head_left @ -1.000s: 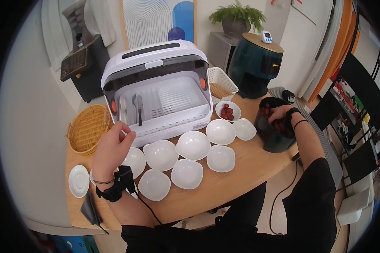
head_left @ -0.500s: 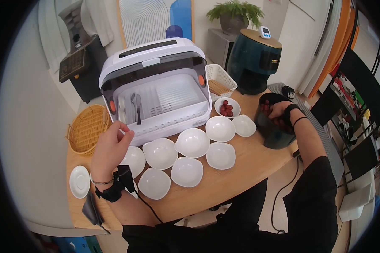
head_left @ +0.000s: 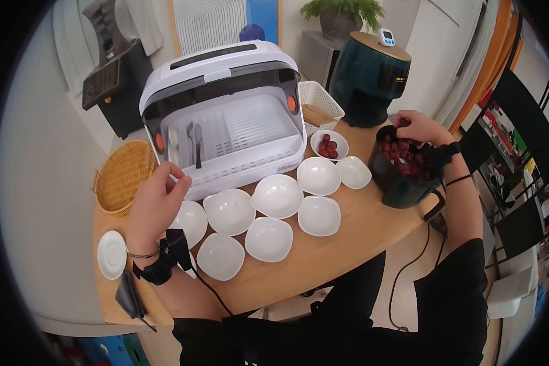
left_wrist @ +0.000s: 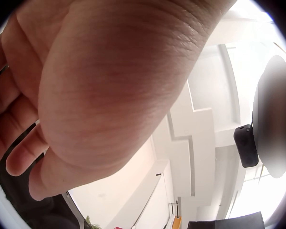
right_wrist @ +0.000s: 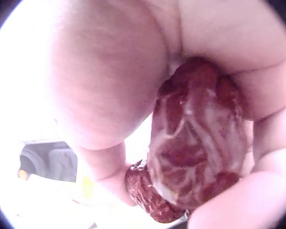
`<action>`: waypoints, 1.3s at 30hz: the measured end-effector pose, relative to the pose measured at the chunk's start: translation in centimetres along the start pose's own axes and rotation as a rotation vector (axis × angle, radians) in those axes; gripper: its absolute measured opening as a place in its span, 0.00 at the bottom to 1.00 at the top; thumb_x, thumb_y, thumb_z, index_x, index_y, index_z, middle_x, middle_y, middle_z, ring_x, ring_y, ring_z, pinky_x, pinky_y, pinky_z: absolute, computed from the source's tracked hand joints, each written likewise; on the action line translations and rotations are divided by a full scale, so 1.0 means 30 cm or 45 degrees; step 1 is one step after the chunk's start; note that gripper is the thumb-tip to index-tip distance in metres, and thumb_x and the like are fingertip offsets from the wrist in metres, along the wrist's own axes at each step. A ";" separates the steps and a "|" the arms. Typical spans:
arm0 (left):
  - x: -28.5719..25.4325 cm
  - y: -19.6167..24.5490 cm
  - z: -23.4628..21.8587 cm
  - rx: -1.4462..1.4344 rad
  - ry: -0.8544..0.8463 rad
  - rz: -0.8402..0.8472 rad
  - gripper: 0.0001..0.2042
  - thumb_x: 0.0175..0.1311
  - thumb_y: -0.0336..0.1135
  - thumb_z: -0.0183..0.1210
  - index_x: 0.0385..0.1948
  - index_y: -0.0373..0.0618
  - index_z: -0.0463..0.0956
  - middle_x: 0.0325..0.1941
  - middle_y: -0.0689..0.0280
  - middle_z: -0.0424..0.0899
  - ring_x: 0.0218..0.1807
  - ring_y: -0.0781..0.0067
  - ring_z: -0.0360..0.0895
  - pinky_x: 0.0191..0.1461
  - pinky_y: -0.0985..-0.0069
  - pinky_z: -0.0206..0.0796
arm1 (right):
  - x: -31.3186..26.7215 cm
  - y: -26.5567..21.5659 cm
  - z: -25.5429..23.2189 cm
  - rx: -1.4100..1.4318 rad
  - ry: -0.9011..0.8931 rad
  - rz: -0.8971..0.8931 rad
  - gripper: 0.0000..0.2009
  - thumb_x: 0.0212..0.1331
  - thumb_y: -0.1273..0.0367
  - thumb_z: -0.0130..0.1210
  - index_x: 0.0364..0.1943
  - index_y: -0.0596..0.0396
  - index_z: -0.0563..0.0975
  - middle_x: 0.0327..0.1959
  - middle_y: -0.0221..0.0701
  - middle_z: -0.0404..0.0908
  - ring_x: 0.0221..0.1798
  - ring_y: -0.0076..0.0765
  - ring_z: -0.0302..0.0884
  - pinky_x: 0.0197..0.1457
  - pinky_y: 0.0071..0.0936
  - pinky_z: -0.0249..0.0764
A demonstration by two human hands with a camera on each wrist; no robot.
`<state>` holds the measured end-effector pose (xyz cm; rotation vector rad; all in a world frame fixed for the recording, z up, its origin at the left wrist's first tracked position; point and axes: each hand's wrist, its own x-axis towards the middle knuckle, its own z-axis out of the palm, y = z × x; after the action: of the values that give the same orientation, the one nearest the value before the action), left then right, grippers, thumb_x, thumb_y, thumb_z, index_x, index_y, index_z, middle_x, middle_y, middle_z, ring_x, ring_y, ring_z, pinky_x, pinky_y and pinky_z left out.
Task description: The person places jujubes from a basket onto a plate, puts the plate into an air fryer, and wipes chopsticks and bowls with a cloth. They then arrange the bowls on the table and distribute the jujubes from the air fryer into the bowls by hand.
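Observation:
My right hand (head_left: 426, 129) is above the rim of a dark green air fryer basket (head_left: 405, 195) full of red dates (head_left: 402, 155). Wrinkled red dates (right_wrist: 198, 138) are gripped between its thumb and fingers, with a second one (right_wrist: 150, 193) showing below the larger. Loosely bent fingers and nothing in them: that is my left hand (head_left: 155, 204), over the front left corner of a white dish cabinet (head_left: 244, 177). Its palm (left_wrist: 95, 95) fills much of the left wrist view. A white bowl (head_left: 315, 146) behind the others contains several red dates (head_left: 327, 147).
Several white bowls (head_left: 277, 195) stand in rows along the table (head_left: 348, 235). A wicker basket (head_left: 119, 183) and a white saucer (head_left: 111, 255) are at the left. Behind are a white basket (head_left: 317, 94) with wooden sticks and a green air fryer (head_left: 369, 79).
My right hand has risen out of the fryer basket with red dates in its fingers. My left hand keeps its place by the cabinet. The head view has tilted slightly.

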<state>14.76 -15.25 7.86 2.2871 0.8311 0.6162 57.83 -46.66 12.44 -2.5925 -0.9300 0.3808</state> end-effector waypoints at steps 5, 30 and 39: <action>0.005 0.009 0.007 0.032 -0.019 0.009 0.09 0.64 0.35 0.60 0.35 0.39 0.75 0.19 0.63 0.76 0.21 0.73 0.70 0.27 0.73 0.62 | -0.052 -0.242 0.212 -0.009 -0.306 -0.477 0.14 0.49 0.67 0.61 0.40 0.56 0.76 0.31 0.32 0.81 0.29 0.29 0.78 0.27 0.27 0.75; 0.007 0.011 0.001 0.015 -0.004 -0.013 0.09 0.64 0.35 0.60 0.35 0.39 0.75 0.19 0.63 0.75 0.22 0.72 0.70 0.28 0.72 0.62 | 0.074 -0.314 0.438 0.026 -0.584 -0.413 0.23 0.65 0.45 0.51 0.43 0.51 0.80 0.24 0.29 0.78 0.21 0.26 0.75 0.20 0.23 0.73; 0.003 0.015 -0.003 0.029 -0.016 -0.007 0.09 0.64 0.35 0.60 0.36 0.38 0.75 0.19 0.63 0.76 0.21 0.72 0.70 0.28 0.72 0.62 | 0.081 -0.343 0.452 -0.046 -0.615 -0.432 0.24 0.66 0.45 0.49 0.46 0.51 0.82 0.23 0.30 0.78 0.20 0.28 0.76 0.21 0.25 0.74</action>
<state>14.96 -15.42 8.25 2.3063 0.8424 0.5920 48.97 -34.40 4.23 -2.3461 -1.5174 0.9201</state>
